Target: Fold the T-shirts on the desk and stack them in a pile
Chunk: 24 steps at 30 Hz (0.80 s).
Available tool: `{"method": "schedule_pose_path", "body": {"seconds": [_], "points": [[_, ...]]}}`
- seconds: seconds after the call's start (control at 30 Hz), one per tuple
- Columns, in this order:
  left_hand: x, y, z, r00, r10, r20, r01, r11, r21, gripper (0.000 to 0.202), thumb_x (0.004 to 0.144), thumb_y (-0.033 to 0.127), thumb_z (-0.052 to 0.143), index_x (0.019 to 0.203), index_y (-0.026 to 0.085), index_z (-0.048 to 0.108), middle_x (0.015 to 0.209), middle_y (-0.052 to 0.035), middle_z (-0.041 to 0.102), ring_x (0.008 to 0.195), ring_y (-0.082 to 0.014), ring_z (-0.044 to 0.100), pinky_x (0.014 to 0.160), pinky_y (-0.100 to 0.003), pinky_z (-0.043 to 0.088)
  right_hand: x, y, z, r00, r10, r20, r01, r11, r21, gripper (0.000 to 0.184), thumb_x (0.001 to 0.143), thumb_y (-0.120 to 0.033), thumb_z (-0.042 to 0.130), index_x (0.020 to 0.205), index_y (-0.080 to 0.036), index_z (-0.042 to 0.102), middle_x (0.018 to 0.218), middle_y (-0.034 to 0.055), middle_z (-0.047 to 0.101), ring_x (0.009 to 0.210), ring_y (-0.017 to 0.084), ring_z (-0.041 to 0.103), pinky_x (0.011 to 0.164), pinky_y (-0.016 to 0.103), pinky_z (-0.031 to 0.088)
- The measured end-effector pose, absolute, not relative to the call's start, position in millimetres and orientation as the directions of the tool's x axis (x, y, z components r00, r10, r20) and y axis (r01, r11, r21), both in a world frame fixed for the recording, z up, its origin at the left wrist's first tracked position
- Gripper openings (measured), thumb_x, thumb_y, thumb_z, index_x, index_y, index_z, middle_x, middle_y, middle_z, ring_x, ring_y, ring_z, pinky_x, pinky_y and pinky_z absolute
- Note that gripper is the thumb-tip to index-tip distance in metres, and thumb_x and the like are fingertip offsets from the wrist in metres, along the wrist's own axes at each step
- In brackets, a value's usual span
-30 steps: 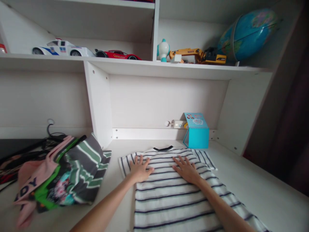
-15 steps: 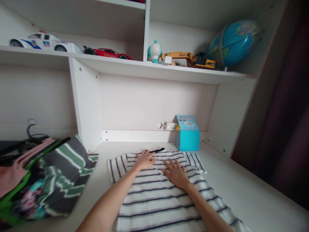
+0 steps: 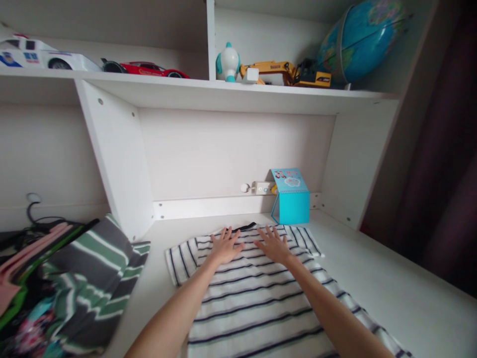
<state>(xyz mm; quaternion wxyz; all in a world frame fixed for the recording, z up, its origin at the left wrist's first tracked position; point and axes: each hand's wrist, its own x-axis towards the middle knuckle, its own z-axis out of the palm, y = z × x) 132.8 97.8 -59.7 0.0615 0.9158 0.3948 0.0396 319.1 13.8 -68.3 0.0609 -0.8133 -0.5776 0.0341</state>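
Note:
A white T-shirt with dark stripes (image 3: 257, 308) lies spread on the white desk, its dark-trimmed collar toward the back and its short sleeves out to both sides. My left hand (image 3: 225, 246) rests on the cloth just below the left part of the collar, fingers spread. Level with it, my right hand (image 3: 274, 245) lies on the upper right chest of the shirt, its fingers also apart. Neither hand grips anything. The shirt's lower end runs out of view at the bottom, and my forearms cover parts of it.
Clothes with hangers, among them a grey-green striped garment (image 3: 97, 268), are heaped at the left. A blue desk calendar (image 3: 294, 206) stands behind the right sleeve, by a power strip (image 3: 263, 188). Overhead, a shelf (image 3: 238, 92) carries toy cars, a toy excavator (image 3: 286, 72) and a globe (image 3: 367, 44).
My right hand has slid up the shirt toward the collar. My left hand stays almost in place on the cloth. The camera view has shifted slightly.

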Motion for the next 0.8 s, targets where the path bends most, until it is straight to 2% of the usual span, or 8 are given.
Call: {"method": "schedule_pose_path", "body": {"seconds": [0.07,0.17,0.23,0.4,0.53,0.6,0.7,0.8], "points": [[131,97,-60,0.685,0.724,0.08,0.709,-0.688,0.159,0.065,0.082,0.062,0.019,0.138,0.028,0.019,0.147,-0.0055,0.008,0.132,-0.0305,0.005,0.095,-0.065,0.013,335,20,-73,0.36,0.933,0.005,0.924,-0.356,-0.138,0.061,0.083,-0.063,0.019,0.137,-0.035,0.017,0.146,0.0009,0.011,0.132,0.029,0.006,0.098,0.058,0.015],[130,96,-63,0.668,0.717,0.199,0.693,-0.697,0.184,0.057,0.085,0.054,0.024,0.134,0.026,0.029,0.144,-0.0046,0.023,0.13,-0.0267,0.017,0.1,-0.055,0.019,363,19,-81,0.433,0.902,-0.004,0.894,-0.429,-0.131,0.062,0.084,-0.061,0.018,0.138,-0.031,0.017,0.146,0.0032,0.014,0.131,0.03,0.011,0.096,0.06,0.018],[129,96,-65,0.685,0.7,0.201,0.677,-0.714,0.179,0.056,0.084,0.054,0.025,0.132,0.027,0.034,0.141,-0.0039,0.029,0.129,-0.0257,0.021,0.101,-0.053,0.018,379,16,-85,0.464,0.886,0.002,0.88,-0.461,-0.117,0.062,0.084,-0.06,0.018,0.138,-0.029,0.016,0.145,0.0029,0.015,0.131,0.03,0.012,0.096,0.059,0.019],[131,100,-65,0.724,0.687,0.06,0.674,-0.724,0.149,0.067,0.081,0.064,0.016,0.136,0.027,0.024,0.146,-0.0055,0.016,0.132,-0.0262,0.01,0.099,-0.061,0.012,386,13,-86,0.474,0.88,0.043,0.879,-0.47,-0.08,0.06,0.087,-0.055,0.015,0.139,-0.027,0.015,0.146,0.004,0.014,0.131,0.028,0.013,0.097,0.057,0.02],[131,101,-64,0.725,0.688,0.03,0.679,-0.722,0.136,0.068,0.081,0.064,0.011,0.137,0.027,0.02,0.146,-0.0054,0.011,0.133,-0.0248,0.006,0.099,-0.06,0.01,380,1,-70,0.388,0.918,0.082,0.922,-0.384,-0.055,0.056,0.087,-0.053,0.025,0.137,-0.028,0.023,0.146,0.0036,0.013,0.132,0.027,0.008,0.099,0.056,0.018],[130,100,-63,0.725,0.689,0.026,0.68,-0.721,0.132,0.069,0.081,0.064,0.01,0.138,0.027,0.019,0.147,-0.0054,0.01,0.133,-0.0247,0.006,0.099,-0.059,0.011,378,-20,-61,0.326,0.943,0.069,0.944,-0.321,-0.08,0.058,0.086,-0.054,0.028,0.136,-0.024,0.028,0.145,0.0047,0.015,0.132,0.026,0.009,0.101,0.052,0.019],[129,99,-62,0.722,0.692,0.026,0.685,-0.719,0.117,0.068,0.082,0.064,0.01,0.138,0.026,0.019,0.147,-0.0051,0.01,0.133,-0.0249,0.005,0.1,-0.058,0.011,372,-78,-56,0.215,0.977,0.01,0.958,-0.209,-0.196,0.066,0.084,-0.06,0.023,0.139,-0.023,0.019,0.145,0.0043,0.01,0.132,0.025,0.009,0.103,0.049,0.02],[129,99,-62,0.725,0.688,0.031,0.682,-0.723,0.111,0.066,0.083,0.062,0.011,0.138,0.026,0.02,0.146,-0.0054,0.011,0.133,-0.0252,0.006,0.1,-0.058,0.011,362,-151,-68,0.135,0.991,0.018,0.96,-0.126,-0.249,0.065,0.083,-0.062,0.025,0.138,-0.035,0.006,0.145,-0.0056,0.004,0.132,0.02,0.003,0.106,0.046,0.013]]}}
